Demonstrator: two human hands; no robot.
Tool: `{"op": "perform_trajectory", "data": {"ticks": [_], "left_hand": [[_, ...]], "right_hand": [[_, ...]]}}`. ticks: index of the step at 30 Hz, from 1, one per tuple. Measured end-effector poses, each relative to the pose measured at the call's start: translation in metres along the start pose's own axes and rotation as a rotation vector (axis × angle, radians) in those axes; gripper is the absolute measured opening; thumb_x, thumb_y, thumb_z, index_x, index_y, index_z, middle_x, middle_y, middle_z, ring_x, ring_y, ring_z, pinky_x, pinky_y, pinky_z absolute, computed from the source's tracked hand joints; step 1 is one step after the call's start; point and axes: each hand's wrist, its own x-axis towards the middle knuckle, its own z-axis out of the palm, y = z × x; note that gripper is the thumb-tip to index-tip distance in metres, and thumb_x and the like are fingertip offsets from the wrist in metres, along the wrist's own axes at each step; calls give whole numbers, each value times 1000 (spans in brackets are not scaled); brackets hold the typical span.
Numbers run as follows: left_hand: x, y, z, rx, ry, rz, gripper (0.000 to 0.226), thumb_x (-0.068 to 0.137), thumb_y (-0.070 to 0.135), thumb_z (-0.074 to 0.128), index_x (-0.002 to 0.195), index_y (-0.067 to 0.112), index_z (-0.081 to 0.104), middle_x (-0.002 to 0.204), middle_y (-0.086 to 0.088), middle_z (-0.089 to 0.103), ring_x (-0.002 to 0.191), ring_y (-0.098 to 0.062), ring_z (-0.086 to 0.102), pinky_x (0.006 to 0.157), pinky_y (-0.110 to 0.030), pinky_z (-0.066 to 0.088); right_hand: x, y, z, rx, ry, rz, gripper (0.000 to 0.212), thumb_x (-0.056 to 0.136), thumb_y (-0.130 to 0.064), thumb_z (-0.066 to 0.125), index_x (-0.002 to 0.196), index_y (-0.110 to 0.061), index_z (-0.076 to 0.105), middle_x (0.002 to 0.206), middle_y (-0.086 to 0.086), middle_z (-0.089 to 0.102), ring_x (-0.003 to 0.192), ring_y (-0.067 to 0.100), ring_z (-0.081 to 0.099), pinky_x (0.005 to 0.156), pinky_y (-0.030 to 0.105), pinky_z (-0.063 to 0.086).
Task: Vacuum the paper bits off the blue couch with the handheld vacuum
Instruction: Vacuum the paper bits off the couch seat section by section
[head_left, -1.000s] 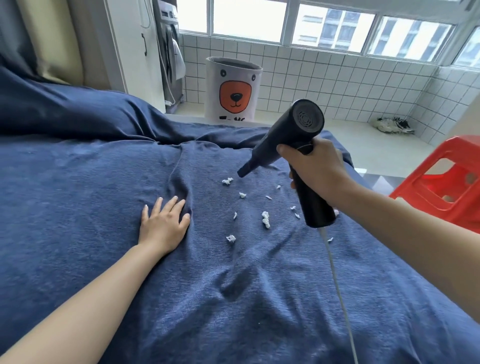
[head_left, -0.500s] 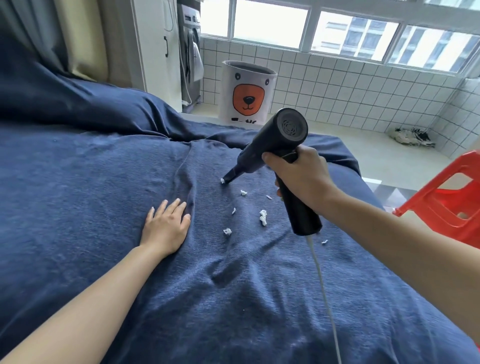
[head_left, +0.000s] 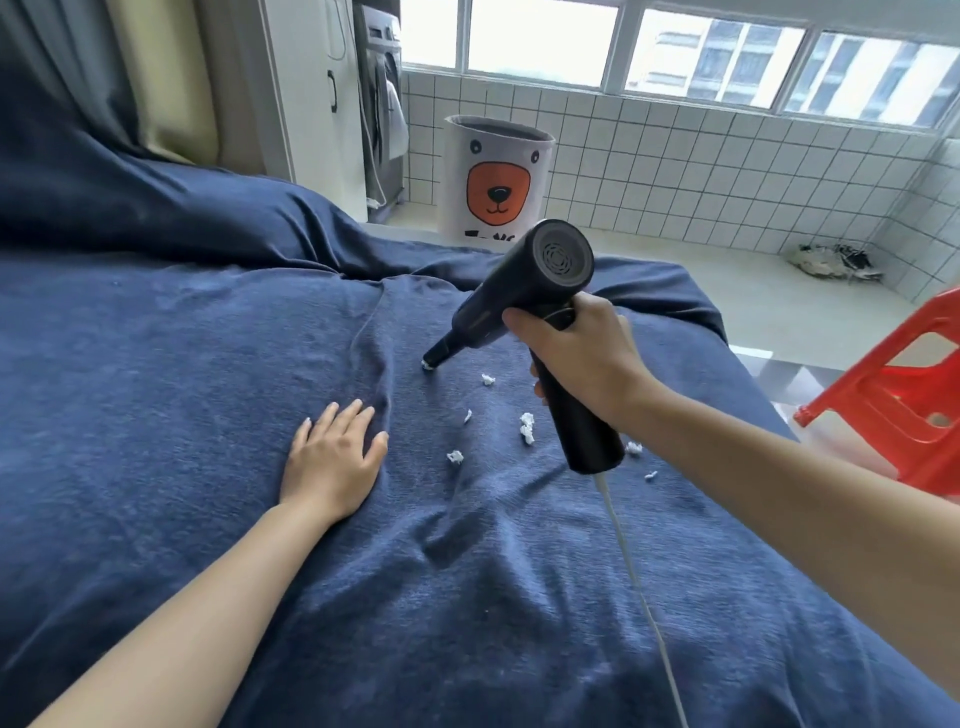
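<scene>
Gripping the black vacuum (head_left: 524, 291) by its handle, the right hand (head_left: 582, 358) tilts the nozzle down and to the left until its tip meets one paper bit (head_left: 429, 366) on the blue couch (head_left: 182, 364). The left hand (head_left: 332, 457) lies flat on the fabric, fingers straight and slightly spread, just left of a long crease and near the bits. Seven bits can be counted: one at the nozzle, four in the open patch between the two hands, and two beside the handle's lower end. A white cord (head_left: 634, 582) runs from the handle base across the couch toward the lower edge of view. Wide bare fabric extends left of and in front of the hands. The couch's far edge lies just beyond the vacuum; past it stand one bear-print bin (head_left: 496, 182) and, at the right, one red stool (head_left: 893, 395).
</scene>
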Motion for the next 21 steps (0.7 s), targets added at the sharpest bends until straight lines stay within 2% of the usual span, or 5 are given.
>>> {"op": "perform_trajectory", "data": {"ticks": [3, 9, 14, 18, 21], "left_hand": [[-2, 0, 2, 10, 8, 3, 60, 98, 54, 26, 150, 24, 31, 159, 8, 22, 148, -14, 11, 120, -40, 6], [-2, 2, 2, 21, 7, 5, 60, 98, 52, 28, 151, 23, 30, 159, 6, 22, 148, -15, 11, 121, -40, 6], [-3, 2, 1, 28, -1, 1, 60, 99, 52, 28, 151, 24, 28, 160, 7, 20, 148, -14, 10, 121, -40, 6], [-3, 4, -1, 37, -19, -5, 60, 99, 51, 28, 152, 23, 26, 160, 6, 19, 149, -16, 9, 121, -40, 5], [-6, 6, -4, 36, -39, -22, 60, 99, 50, 30, 152, 22, 25, 161, 5, 18, 149, -17, 9, 121, -41, 5]], "right_hand": [[-2, -3, -1, -2, -14, -2, 22, 88, -31, 75, 77, -15, 63, 62, 8, 65, 43, 18, 59, 45, 27, 53], [-8, -11, -6, 9, -35, -17, 22, 88, -30, 76, 77, -17, 63, 60, 7, 65, 46, 21, 63, 49, 35, 61], [-12, -9, 0, -33, -48, -27, 20, 88, -29, 74, 79, -15, 63, 61, 8, 65, 43, 21, 61, 46, 31, 55], [-15, -12, -6, -57, -42, -34, 20, 88, -31, 74, 79, -18, 62, 61, 7, 65, 44, 22, 63, 48, 35, 59], [-22, -16, -21, -119, -11, -49, 20, 88, -32, 74, 77, -21, 61, 61, 2, 65, 42, 17, 62, 47, 31, 57]]}}
